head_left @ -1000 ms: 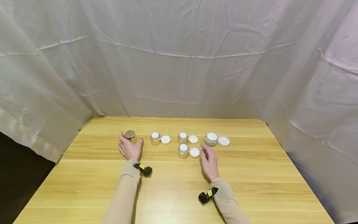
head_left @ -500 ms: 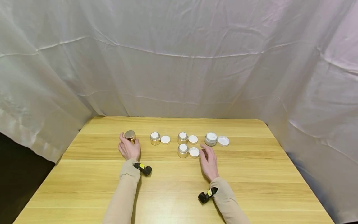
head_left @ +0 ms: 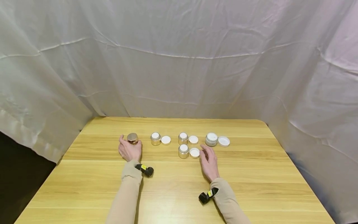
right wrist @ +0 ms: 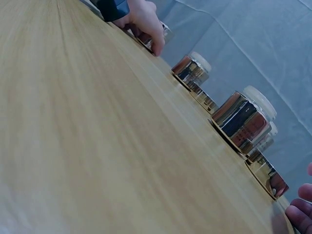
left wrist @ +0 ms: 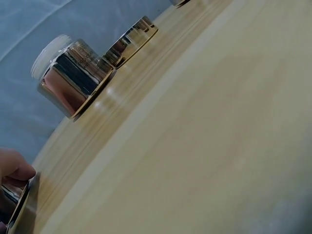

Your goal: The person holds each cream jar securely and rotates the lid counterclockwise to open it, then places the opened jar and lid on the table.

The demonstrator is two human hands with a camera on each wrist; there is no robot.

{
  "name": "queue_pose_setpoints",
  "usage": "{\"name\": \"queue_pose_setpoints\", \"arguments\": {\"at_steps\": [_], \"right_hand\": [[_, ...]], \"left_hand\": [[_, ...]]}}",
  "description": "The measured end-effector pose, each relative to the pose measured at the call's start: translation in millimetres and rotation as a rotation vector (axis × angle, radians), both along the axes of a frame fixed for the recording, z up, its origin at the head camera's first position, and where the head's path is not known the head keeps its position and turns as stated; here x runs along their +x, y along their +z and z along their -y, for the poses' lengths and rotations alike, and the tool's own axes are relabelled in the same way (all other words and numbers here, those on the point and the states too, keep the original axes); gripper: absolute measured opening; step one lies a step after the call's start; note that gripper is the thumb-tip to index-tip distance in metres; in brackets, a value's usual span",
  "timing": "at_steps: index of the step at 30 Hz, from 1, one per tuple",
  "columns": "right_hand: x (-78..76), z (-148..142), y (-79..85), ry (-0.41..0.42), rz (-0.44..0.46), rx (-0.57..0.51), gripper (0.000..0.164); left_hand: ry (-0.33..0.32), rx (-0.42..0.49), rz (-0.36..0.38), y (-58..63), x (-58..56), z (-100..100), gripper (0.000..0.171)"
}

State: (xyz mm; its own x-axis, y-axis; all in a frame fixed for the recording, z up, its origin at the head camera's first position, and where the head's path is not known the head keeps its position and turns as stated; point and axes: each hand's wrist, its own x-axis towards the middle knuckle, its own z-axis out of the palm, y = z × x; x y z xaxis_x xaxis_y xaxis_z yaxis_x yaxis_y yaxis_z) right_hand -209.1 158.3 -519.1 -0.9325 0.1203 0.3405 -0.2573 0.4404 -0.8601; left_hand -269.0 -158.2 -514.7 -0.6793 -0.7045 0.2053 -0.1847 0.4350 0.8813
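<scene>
My left hand (head_left: 130, 151) grips a gold cosmetic jar (head_left: 132, 137) with a gold top, at the left of the row. In the left wrist view the thumb (left wrist: 17, 166) lies against this jar (left wrist: 7, 205), mostly cut off by the frame. My right hand (head_left: 209, 163) rests near the front white-lined lid (head_left: 194, 152), fingers loosely curved and holding nothing. Left of that lid stands an uncapped gold jar (head_left: 183, 151) with a white inner cover. In the right wrist view, fingertips (right wrist: 300, 214) show just past the gold-sided lid (right wrist: 267, 179).
Farther back stand two more uncapped gold jars (head_left: 155, 139) (head_left: 183, 138), each with its upturned lid (head_left: 166, 140) (head_left: 193, 140) on its right. A wider silvery jar (head_left: 211, 140) and its lid (head_left: 223, 141) stand at the right. Grey curtains (head_left: 179, 77) hang behind the wooden table (head_left: 173, 193).
My left thumb has closed in against the gold jar, and hand and jar have shifted slightly right and nearer. The right hand has stayed in place.
</scene>
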Motion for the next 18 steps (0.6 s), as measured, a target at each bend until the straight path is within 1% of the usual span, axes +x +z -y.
{"name": "queue_pose_setpoints", "arguments": {"at_steps": [5, 12, 18], "right_hand": [[-0.3, 0.1, -0.9, -0.004, 0.005, 0.004, 0.031], [-0.4, 0.0, -1.7, -0.006, -0.012, 0.02, 0.03], [-0.7, 0.9, -2.2, -0.011, -0.019, 0.025, 0.03]], "left_hand": [[-0.011, -0.006, -0.007, 0.5, 2.6, -0.7, 0.079], [-0.026, 0.0, 0.015, 1.4, 9.5, -1.4, 0.083], [-0.033, 0.033, 0.033, 2.0, 17.4, -2.8, 0.087]]}}
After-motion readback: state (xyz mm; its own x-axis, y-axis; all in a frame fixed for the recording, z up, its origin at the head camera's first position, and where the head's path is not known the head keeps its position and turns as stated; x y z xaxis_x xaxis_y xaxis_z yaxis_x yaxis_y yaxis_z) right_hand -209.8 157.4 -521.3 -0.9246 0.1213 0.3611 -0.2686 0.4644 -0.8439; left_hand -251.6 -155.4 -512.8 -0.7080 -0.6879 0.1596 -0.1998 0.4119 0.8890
